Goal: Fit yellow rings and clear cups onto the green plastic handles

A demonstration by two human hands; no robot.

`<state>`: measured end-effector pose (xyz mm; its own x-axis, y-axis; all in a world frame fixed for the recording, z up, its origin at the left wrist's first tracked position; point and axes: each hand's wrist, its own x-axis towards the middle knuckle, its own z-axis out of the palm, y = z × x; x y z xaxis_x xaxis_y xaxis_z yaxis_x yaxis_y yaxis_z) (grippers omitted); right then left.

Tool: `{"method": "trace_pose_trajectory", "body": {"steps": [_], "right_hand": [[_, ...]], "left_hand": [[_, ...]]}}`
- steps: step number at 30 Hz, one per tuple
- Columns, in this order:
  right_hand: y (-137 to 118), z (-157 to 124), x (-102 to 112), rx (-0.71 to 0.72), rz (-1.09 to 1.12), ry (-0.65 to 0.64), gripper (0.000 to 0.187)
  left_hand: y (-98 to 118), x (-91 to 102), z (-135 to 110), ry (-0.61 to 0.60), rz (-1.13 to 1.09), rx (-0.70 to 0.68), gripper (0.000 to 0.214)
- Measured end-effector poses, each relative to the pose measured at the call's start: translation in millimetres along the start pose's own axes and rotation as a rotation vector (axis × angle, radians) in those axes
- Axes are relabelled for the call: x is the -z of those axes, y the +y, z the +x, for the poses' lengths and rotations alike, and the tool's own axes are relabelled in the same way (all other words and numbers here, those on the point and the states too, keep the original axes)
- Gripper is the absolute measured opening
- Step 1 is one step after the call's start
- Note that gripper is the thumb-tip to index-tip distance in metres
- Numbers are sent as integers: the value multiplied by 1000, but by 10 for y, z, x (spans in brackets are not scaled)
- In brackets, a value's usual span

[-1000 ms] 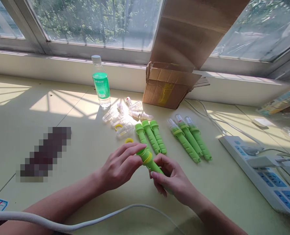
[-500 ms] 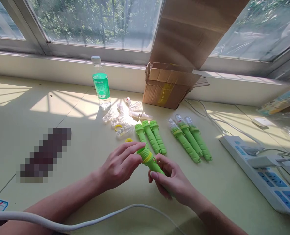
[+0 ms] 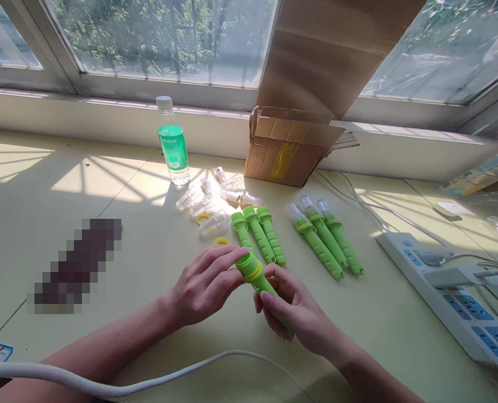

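Observation:
My right hand [image 3: 293, 305] is closed round the lower part of a green plastic threaded tube [image 3: 255, 278], which tilts up to the left with its mouth open. A yellow ring [image 3: 255, 272] sits round its neck below the threads. At the mouth, my left hand [image 3: 209, 285] has its fingers against the rim and side; its thumb is hidden. Just beyond lie several more green tubes [image 3: 259, 235] without caps. Clear ribbed caps [image 3: 214, 223] and small white parts [image 3: 251, 200] are heaped behind them, with a loose yellow ring [image 3: 220, 241] near my left fingers.
To the right lie three green tubes with clear caps [image 3: 318, 240]. A bottle [image 3: 173, 148] and a cardboard box [image 3: 288, 148] stand at the back. A power strip [image 3: 454, 302] with plugs is at the right. A white cable [image 3: 168, 386] crosses in front of my arms.
The green tube has turned slightly in my right hand and its mouth has shifted a little left. My left fingers have moved slightly back along it. Other things stay put.

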<state>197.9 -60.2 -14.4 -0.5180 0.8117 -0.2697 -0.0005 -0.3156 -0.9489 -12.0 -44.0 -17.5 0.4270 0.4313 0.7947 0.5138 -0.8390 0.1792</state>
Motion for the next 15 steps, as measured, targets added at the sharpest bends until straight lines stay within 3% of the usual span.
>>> {"method": "trace_pose_trajectory", "body": {"steps": [3, 9, 15], "right_hand": [[-38, 7, 8, 58, -32, -29, 30], [19, 4, -4, -25, 17, -76, 41], [26, 17, -5, 5, -46, -31, 34]], "left_hand": [[15, 7, 17, 43, 21, -39, 19], [38, 10, 29, 32, 33, -65, 17], [-8, -36, -19, 60, -16, 50, 21]]}}
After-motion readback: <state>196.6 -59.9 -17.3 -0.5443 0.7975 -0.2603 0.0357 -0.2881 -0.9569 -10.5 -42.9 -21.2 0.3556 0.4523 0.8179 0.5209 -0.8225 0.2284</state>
